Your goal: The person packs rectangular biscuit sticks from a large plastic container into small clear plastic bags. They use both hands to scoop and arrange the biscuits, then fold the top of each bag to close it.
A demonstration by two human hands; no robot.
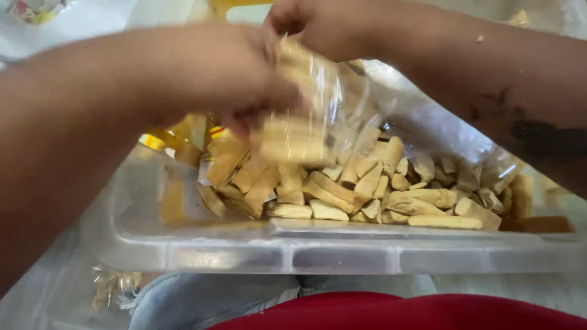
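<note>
My left hand [202, 79] and right hand [324, 27] both pinch a small clear bag [309, 98] of pale sticks, its long axis running twelve to six, mouth up, above the clear tub [244, 250] heaped with sticks [367, 195].

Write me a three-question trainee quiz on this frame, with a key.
1. True or false: the clear plastic tub holds pale tan stick-shaped pieces.
2. What do the left hand and right hand grip between them? A. a clear plastic bag B. a metal spoon C. a glass jar
3. Fill in: the red cloth lies at the frame's ____ edge.

Key: 1 true; 2 A; 3 bottom.
</note>
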